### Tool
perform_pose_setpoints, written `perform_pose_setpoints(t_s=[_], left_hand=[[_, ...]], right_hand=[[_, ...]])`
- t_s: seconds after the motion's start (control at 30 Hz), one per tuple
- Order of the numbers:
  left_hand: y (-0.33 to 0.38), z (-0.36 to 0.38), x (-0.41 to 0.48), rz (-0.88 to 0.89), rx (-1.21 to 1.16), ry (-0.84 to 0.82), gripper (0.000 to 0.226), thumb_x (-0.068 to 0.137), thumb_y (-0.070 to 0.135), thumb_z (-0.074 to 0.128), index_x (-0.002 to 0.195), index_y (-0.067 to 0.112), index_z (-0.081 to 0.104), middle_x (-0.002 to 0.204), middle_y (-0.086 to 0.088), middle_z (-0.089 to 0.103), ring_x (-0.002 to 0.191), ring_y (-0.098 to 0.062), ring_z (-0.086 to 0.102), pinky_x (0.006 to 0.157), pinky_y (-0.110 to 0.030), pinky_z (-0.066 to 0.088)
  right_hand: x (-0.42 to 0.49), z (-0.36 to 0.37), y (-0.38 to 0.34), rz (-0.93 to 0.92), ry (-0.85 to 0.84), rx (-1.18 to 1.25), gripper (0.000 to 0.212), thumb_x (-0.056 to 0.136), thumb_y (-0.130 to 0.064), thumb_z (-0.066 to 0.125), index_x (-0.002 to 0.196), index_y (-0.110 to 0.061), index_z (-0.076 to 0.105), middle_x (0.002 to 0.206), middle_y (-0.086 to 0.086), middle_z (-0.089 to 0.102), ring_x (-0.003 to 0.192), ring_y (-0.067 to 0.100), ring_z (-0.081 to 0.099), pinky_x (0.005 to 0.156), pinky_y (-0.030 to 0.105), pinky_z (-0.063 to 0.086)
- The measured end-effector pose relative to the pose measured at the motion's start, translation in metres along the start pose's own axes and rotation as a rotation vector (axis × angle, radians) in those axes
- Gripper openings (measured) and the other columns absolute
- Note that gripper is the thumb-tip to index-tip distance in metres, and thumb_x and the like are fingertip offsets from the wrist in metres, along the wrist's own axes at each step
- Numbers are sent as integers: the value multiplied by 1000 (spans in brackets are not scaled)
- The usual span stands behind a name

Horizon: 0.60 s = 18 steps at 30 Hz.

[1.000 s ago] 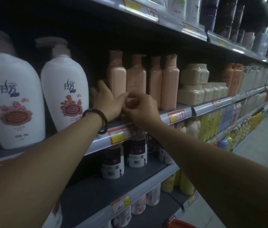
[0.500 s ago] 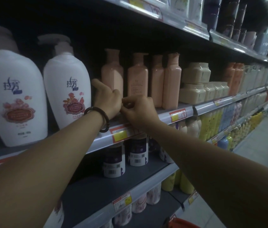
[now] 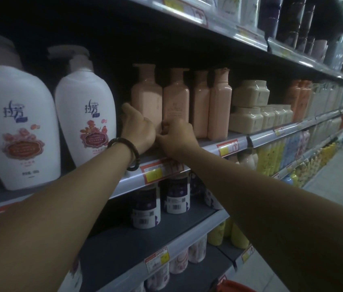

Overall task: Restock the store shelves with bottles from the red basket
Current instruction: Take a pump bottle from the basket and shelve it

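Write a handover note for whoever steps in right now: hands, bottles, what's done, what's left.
Left hand: grips the leftmost pink bottle low down; the bottle is upright on the shelf.
Right hand: fingers curled at the foot of the second pink bottle; grip unclear.
Done: both bottles stand side by side, among four alike.
Left: probably let go, then fetch more from the red basket; its contents are out of view.

L hand (image 3: 138, 128), R hand (image 3: 177, 137) round base of pink bottle (image 3: 147, 95) on shelf (image 3: 205, 146)
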<state>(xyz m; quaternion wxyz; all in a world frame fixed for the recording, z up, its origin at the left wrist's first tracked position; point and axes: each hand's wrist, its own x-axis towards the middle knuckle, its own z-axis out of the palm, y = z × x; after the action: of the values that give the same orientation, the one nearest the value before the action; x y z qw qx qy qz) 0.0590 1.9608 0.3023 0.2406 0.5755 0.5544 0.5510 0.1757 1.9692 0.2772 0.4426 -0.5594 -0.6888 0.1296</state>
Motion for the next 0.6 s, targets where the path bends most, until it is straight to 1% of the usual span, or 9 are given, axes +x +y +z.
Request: perform_pose_setpoints(t_s=[0.07, 0.13, 0.2, 0.27, 0.33, 0.4, 0.43, 0.53, 0.6], left_hand=[[0, 0, 0, 8, -6, 3, 35, 106, 12, 42, 137, 15, 25, 136, -12, 47, 117, -29, 55, 107, -49, 51], [0, -1, 0, 15, -16, 16, 38, 107, 11, 42, 142, 12, 25, 134, -12, 46, 111, -25, 53, 101, -40, 49], [-1, -1, 1, 24, -16, 41, 45, 107, 13, 43, 148, 11, 23, 141, -13, 44, 108, -21, 49, 91, -33, 42], [-3, 0, 1, 37, 6, 45, 58, 106, 14, 48, 155, 12, 17, 151, -12, 37, 109, -20, 44, 89, -31, 38], [-4, 2, 1, 37, 20, 52, 67, 103, 12, 54, 157, 14, 13, 156, -11, 31, 119, -23, 45, 91, -30, 35], [-5, 3, 2, 34, 45, 66, 73, 100, 11, 59, 157, 14, 13, 156, -12, 29, 134, -29, 43, 95, -31, 34], [-6, 4, 2, 33, 59, 63, 76, 98, 10, 61, 157, 14, 12, 157, -12, 28, 138, -30, 42, 98, -32, 35], [-6, 5, 2, 43, 119, 32, 83, 94, 6, 63, 157, 13, 11, 158, -14, 27, 142, -34, 38, 114, -43, 38], [-7, 5, 2, 49, 146, 28, 84, 93, 4, 63, 158, 12, 10, 158, -15, 27, 142, -36, 38, 118, -48, 37]], right_hand=[[-2, -1, -1, 10, -8, 9, 35, 94, -41, 77, 119, -18, 70, 101, 1, 75, 97, 21, 73, 92, 47, 63], [-2, -4, -2, 12, 21, 6, 35, 94, -41, 78, 119, -18, 69, 103, 2, 74, 97, 21, 73, 91, 46, 64], [-2, -10, -1, 12, 129, -31, 37, 93, -38, 78, 120, -16, 65, 108, 4, 71, 100, 23, 70, 89, 47, 63], [-1, -20, 3, 49, 252, -25, 41, 94, -31, 76, 127, -16, 58, 118, 6, 65, 106, 27, 67, 91, 49, 62], [5, -30, 8, 113, 320, -18, 47, 92, -29, 77, 130, -16, 52, 125, 8, 58, 111, 31, 65, 94, 51, 61], [13, -35, 11, 197, 305, -3, 52, 89, -30, 81, 129, -15, 51, 127, 9, 56, 113, 33, 64, 96, 52, 60], [16, -35, 12, 233, 282, 14, 53, 88, -31, 83, 128, -15, 51, 127, 10, 56, 112, 33, 65, 97, 52, 60], [22, -35, 16, 307, 237, 47, 52, 88, -32, 83, 127, -15, 54, 122, 8, 61, 110, 32, 67, 96, 51, 61], [26, -35, 19, 318, 218, 83, 47, 91, -30, 82, 126, -14, 55, 120, 8, 63, 108, 29, 68, 91, 45, 63]])
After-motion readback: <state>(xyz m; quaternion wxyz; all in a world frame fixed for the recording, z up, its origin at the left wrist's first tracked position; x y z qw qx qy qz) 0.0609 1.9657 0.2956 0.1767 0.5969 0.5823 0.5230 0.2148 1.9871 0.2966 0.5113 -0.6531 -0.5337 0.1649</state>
